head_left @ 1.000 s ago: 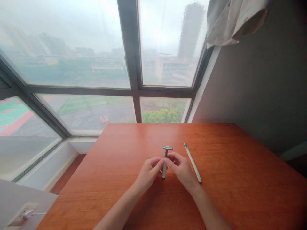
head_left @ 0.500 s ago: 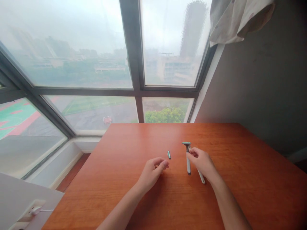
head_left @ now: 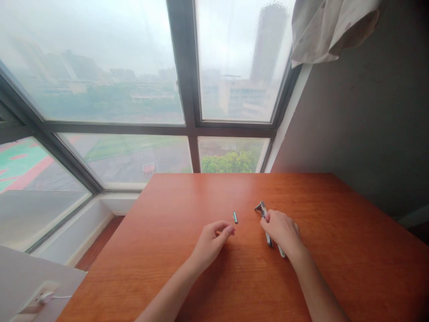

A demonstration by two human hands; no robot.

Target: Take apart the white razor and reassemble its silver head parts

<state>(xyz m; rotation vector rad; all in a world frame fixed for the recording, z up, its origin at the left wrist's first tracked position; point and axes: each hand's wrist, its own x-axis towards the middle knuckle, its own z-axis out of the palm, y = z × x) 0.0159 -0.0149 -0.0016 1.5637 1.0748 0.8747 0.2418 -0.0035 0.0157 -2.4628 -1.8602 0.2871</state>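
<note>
My right hand (head_left: pixel 281 228) is closed on a razor (head_left: pixel 269 239) with a pale handle and dark end, its top tilted to the left. Partly hidden under that hand is a second slim white handle (head_left: pixel 281 253) with a small hole at its end. What kind of thing it belongs to I cannot tell. A small green-and-dark razor cartridge (head_left: pixel 235 218) lies on the table between my hands. Just left of and nearer than the cartridge, my left hand (head_left: pixel 212 241) hovers with loosely curled fingers, holding nothing.
The reddish-brown wooden table (head_left: pixel 161 250) reaches to the large window (head_left: pixel 117 129). Below left, a white plug (head_left: pixel 47 297) with a cord sits in a wall socket. Pale cloth (head_left: pixel 331 31) hangs at the upper right beside a grey wall (head_left: pixel 365 120).
My right hand has turned and lowered the razor, so its head now tilts and sits slightly lower. My left hand and the cartridge have stayed nearly in place.
</note>
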